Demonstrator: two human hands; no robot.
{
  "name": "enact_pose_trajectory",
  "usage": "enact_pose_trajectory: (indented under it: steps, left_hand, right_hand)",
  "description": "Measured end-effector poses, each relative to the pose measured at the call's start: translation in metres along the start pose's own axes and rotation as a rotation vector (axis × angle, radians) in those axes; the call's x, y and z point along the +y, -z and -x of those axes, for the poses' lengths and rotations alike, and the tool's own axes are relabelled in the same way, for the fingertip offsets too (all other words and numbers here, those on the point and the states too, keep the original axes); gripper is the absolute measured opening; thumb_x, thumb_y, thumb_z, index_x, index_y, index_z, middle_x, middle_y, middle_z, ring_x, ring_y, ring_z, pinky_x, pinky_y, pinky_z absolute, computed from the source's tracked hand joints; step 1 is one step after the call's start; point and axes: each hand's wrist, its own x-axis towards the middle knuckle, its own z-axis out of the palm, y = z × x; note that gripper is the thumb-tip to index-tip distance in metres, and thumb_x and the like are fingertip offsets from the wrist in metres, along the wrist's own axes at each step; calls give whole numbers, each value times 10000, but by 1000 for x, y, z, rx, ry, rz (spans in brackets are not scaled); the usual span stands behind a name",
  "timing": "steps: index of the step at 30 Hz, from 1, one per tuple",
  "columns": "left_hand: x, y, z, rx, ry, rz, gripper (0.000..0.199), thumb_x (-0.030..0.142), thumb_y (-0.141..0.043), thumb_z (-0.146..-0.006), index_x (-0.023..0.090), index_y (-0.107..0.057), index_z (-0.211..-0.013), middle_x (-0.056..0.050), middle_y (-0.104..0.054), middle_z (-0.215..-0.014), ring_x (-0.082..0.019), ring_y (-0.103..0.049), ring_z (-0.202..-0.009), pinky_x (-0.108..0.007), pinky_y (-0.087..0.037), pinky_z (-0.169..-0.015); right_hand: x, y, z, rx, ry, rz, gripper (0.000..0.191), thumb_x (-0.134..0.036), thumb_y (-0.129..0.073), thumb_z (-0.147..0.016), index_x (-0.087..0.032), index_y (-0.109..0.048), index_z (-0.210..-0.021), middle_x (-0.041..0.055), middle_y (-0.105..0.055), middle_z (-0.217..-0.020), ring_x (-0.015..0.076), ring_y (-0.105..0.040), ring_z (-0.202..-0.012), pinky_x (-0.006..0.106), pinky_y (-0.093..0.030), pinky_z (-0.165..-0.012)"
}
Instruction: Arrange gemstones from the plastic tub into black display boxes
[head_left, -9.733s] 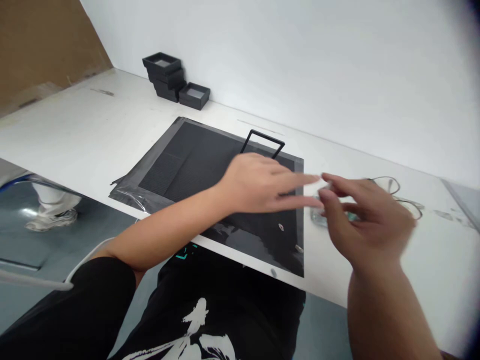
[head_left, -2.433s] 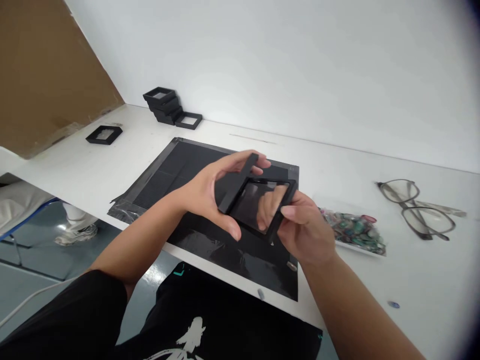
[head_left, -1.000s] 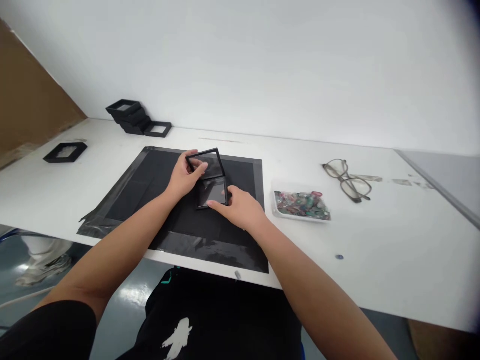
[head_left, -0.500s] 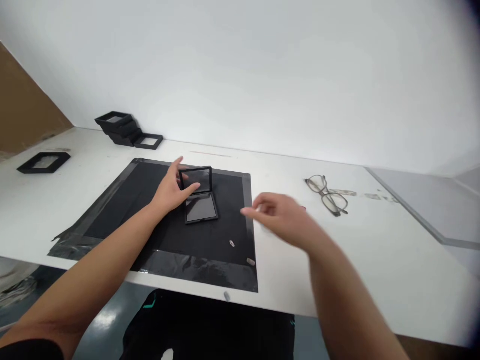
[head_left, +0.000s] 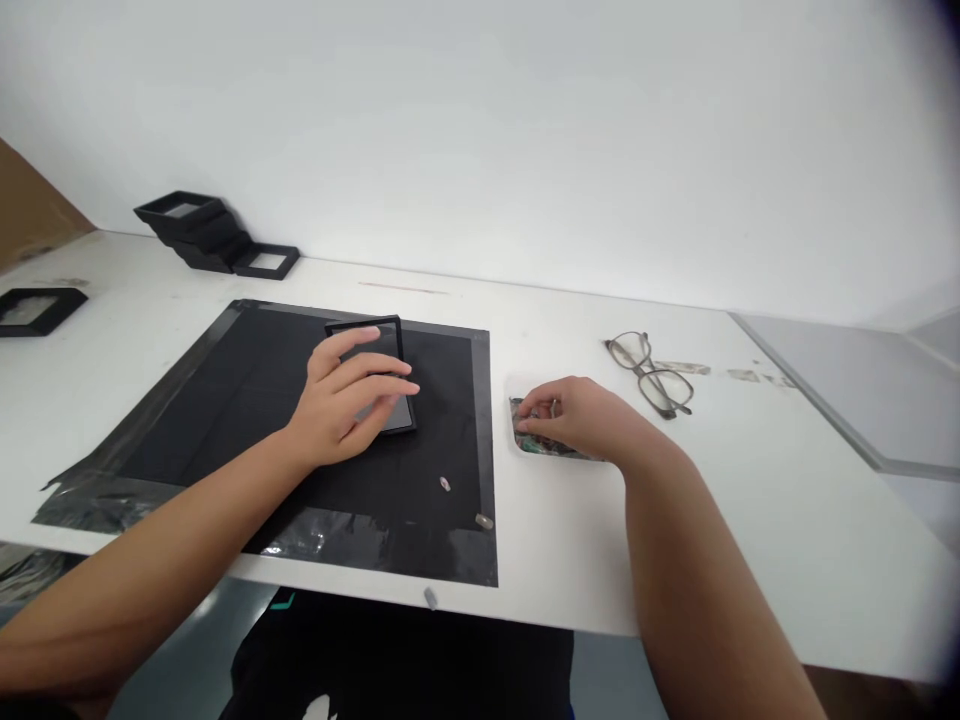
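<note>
A hinged black frame case [head_left: 399, 345] with clear film panes stands open on the black mat [head_left: 210, 410]. My left hand [head_left: 345, 395] is over it with fingers spread and covers much of it; whether it touches the case I cannot tell. On the right, my right hand [head_left: 574, 415] reaches into a white tray [head_left: 511, 386] of small, dark, colourful pieces [head_left: 531, 441]. Its thumb and fingers are pinched together, and what lies between them is hidden. Two small pieces, one pinkish [head_left: 445, 484] and one beige [head_left: 484, 521], lie at the mat's right side.
Several black frames [head_left: 191, 230] are stacked against the wall, with another frame [head_left: 37, 310] at far left. Eyeglasses [head_left: 649, 372] rest beyond the tray. A small grey piece [head_left: 430, 598] sits at the table's front edge. A grey-edged panel [head_left: 840, 390] is at right.
My right hand has moved down into the tray. My left hand has let go of the case's upper half and spread its fingers in front of it. The view has shifted slightly right.
</note>
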Motion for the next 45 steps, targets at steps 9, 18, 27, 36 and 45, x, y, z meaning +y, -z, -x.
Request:
enact_pose_trajectory:
  steps: [9, 18, 27, 36, 45]
  left_hand:
    - [-2, 1, -2, -93, 29, 171, 227, 90, -648, -833, 237, -720, -990, -8, -769, -979, -218, -592, -1180, -388, -511, -1001]
    - [9, 3, -3, -145, -53, 317, 270, 60, -655, -816, 204, -713, -1037, -5, -769, -906, -188, -673, -1048, -322, -571, -914]
    - [10, 3, -3, -228, -39, 317, 261, 105, -644, -841, 221, -714, -1064, -7, -776, -945, -181, -683, -1041, -330, -564, -944]
    - [25, 3, -7, -119, 7, 347, 318, 212, -716, -833, 233, -670, -1148, -9, -773, -938, -159, -710, -955, -293, -576, -872]
    - [45, -14, -14, 154, 20, 480, 565, 293, -815, -784, 189, -612, -1301, -7, -743, -782, -131, -674, -753, -249, -586, -731]
  right_hand:
    - [19, 7, 7, 69, 206, -270, 272, -489, -700, -827, -217, -699, -816, 3, -624, -669, 121, -503, -578, 273, -388, -524]
    - [16, 8, 23, -121, 737, -1006, 49, -286, -619, -950, -242, -601, -940, -35, -537, -664, 95, -456, -567, 227, -354, -473]
    - [2, -3, 21, -160, 775, -1108, 118, -279, -526, -997, -236, -577, -899, -26, -537, -668, 103, -422, -546, 256, -344, -490]
    - [-24, -29, 24, -264, 855, -1174, 46, -252, -604, -956, -232, -645, -962, -48, -519, -640, 78, -439, -515, 223, -357, -458]
    - [-62, -56, 21, -225, 727, -1255, 48, -197, -762, -821, -204, -724, -793, -26, -580, -703, 74, -504, -616, 226, -412, -544]
